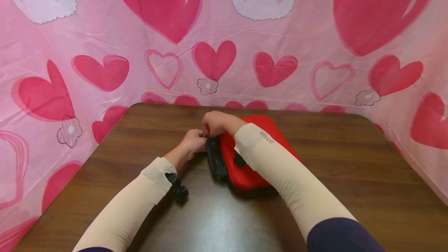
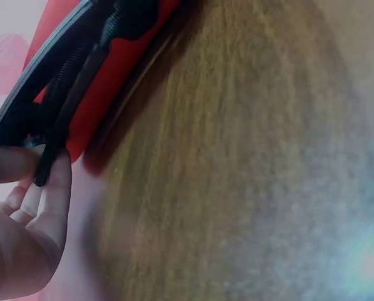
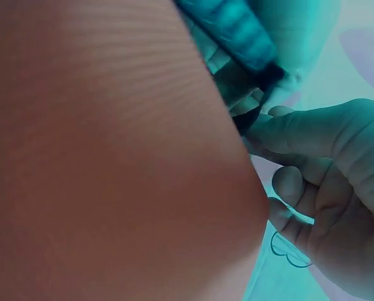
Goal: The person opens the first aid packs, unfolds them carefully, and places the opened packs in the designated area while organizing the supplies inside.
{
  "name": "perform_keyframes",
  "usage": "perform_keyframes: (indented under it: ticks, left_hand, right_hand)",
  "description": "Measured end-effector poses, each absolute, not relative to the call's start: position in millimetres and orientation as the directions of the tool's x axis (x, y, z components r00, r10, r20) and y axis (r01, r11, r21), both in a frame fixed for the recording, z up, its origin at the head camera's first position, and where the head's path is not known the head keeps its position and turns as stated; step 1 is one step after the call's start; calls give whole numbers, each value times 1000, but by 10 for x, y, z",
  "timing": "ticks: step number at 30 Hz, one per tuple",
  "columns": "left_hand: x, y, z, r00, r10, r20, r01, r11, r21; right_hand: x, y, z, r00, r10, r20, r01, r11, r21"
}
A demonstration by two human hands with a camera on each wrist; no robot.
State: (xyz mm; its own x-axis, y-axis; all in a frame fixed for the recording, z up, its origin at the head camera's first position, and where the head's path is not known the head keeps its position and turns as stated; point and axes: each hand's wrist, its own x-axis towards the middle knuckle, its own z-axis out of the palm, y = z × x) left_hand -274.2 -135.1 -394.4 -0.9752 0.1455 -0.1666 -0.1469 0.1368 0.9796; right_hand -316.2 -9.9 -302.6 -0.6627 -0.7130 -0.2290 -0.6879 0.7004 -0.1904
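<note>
A red zippered case (image 1: 241,176) lies on the table, its black handle (image 1: 216,156) along the left side. At the handle's far end my left hand (image 1: 194,142) pinches a black zipper end tab (image 2: 46,166) between thumb and fingers; in the left wrist view the tab sticks down out of the grip. My right hand (image 1: 218,123) reaches over the case to that same corner. Its fingers curl down and pinch the zipper pull, with the fingertips partly hidden. Both hands nearly touch. The right wrist view shows the left hand (image 3: 337,182) beside a dark strap (image 3: 252,116).
The brown wood-grain table (image 1: 332,158) extends to both sides of the case. A pink cloth with hearts (image 1: 213,59) hangs behind and beside it. Black wrist camera mounts (image 1: 178,189) sit on the sleeves.
</note>
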Motion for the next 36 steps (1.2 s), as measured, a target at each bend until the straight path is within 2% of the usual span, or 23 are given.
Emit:
perform_keyframes:
  ticks: [9, 16, 19, 24, 30, 32, 36]
  left_hand:
    - [-2779, -1407, -3958, -980, 91, -175, -161, 139, 977]
    - [-2811, -1490, -3963, -983, 87, -164, -152, 127, 980]
    - [-2812, -1507, -3962, -986, 88, -141, -126, 154, 980]
    - [-2792, -1530, -3954, -987, 94, -127, -104, 221, 970]
    - [-2775, -1522, -3977, -982, 119, -143, -116, 210, 971]
    - [-2771, -1516, -3993, -980, 127, -156, -130, 187, 974]
    - [-2752, -1510, -4006, -972, 146, -183, -161, 150, 976]
  right_hand:
    - [-3019, -143, -3006, -582, -760, -288, -742, 642, -193]
    - [-2827, -191, -2984, -497, -794, -351, -806, 572, -152]
    - [-2735, -191, -2973, -479, -803, -354, -826, 549, -127]
    - [-2596, -156, -2958, -490, -796, -355, -805, 570, -167]
    - [-2475, -67, -2983, -466, -824, -321, -814, 542, -209]
    - [-2445, -22, -3004, -488, -825, -287, -807, 551, -214]
    - [-2366, 77, -3047, -587, -787, -190, -748, 617, -247]
